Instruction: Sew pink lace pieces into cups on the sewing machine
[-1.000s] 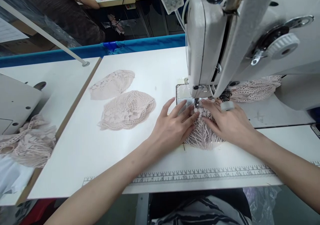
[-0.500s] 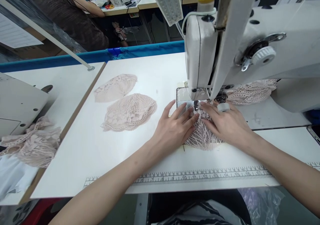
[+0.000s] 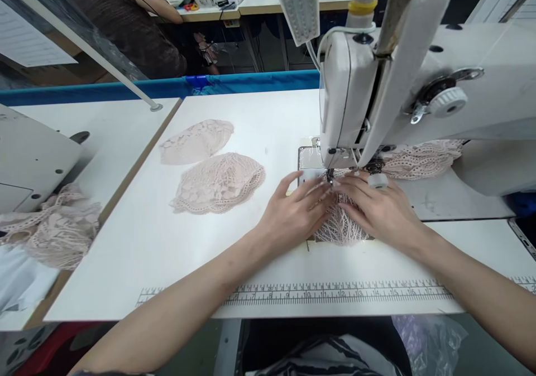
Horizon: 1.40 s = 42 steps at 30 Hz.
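A pale pink lace piece [image 3: 341, 225] lies under the needle of the white sewing machine [image 3: 347, 97]. My left hand [image 3: 295, 211] rests flat on its left side, fingers stretched towards the presser foot [image 3: 330, 175]. On the right side of the lace lies my right hand [image 3: 372, 203], palm down, with fingertips close to the foot. Both hands press on the cloth rather than wrap round it. The lace's far edge is partly hidden by fingers and machine head. Two more lace pieces, a plain one [image 3: 196, 141] and a scallop-edged one [image 3: 220, 183], lie to the left.
Bunched lace [image 3: 422, 159] sits behind the needle area, under the machine arm. A ruler strip [image 3: 293, 295] runs along the front table edge. At far left are another machine [image 3: 33, 164] and a lace heap [image 3: 62, 231]. A person [image 3: 121, 24] is beyond the blue edging [image 3: 259, 79].
The lace has moved slightly away from me under the foot, with my fingers drawn closer together around the needle. The whole view has shifted a little.
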Motion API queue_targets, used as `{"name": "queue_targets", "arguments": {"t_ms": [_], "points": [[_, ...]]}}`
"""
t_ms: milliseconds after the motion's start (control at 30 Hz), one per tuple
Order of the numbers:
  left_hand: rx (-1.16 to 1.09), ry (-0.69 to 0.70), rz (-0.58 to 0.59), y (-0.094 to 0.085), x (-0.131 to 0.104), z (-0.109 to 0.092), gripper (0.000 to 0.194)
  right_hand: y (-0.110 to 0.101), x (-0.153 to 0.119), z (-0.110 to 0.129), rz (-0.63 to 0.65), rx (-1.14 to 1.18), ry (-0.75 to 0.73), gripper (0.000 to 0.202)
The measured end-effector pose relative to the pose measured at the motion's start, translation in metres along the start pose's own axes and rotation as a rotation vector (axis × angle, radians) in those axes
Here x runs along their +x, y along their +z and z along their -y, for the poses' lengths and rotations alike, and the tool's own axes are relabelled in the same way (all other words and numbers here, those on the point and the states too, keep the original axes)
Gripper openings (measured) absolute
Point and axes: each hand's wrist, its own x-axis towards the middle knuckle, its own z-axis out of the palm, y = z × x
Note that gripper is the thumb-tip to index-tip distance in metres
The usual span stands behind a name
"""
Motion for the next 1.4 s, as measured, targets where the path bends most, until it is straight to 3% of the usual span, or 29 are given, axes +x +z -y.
{"name": "queue_targets", "arguments": {"t_ms": [100, 167, 300, 333, 400, 467, 567, 767, 1400], "points": [[-0.083, 0.198, -0.020, -0.005, -0.002, 0.000, 0.036, -0.006, -0.002, 0.000, -0.066, 0.100, -0.091, 0.017], [-0.078, 0.238, -0.006, -0.006, -0.003, 0.000, 0.028, -0.010, -0.003, 0.000, -0.067, 0.173, -0.126, 0.019], [-0.108, 0.053, -0.012, -0.002, -0.003, -0.003, 0.016, -0.012, -0.005, 0.002, 0.009, 0.282, -0.126, 0.060], [-0.146, -0.014, -0.020, -0.001, -0.003, -0.004, 0.016, -0.011, -0.005, 0.003, 0.023, 0.265, -0.119, 0.061], [-0.203, -0.090, -0.032, 0.001, -0.002, -0.006, 0.015, -0.010, -0.005, 0.004, 0.023, 0.189, -0.120, 0.040], [-0.188, -0.072, -0.021, 0.001, -0.002, -0.008, 0.020, -0.009, -0.004, 0.005, -0.015, 0.118, -0.142, 0.023], [-0.070, -0.032, 0.019, 0.000, -0.003, -0.011, 0.045, -0.010, -0.002, 0.005, -0.090, 0.083, -0.192, 0.031], [0.086, 0.072, 0.031, -0.003, -0.006, -0.011, 0.026, -0.012, -0.002, 0.006, -0.104, 0.093, -0.251, 0.029], [0.038, 0.019, 0.064, 0.003, -0.004, -0.003, 0.030, -0.007, 0.002, 0.002, -0.093, 0.045, -0.227, 0.034]]}}
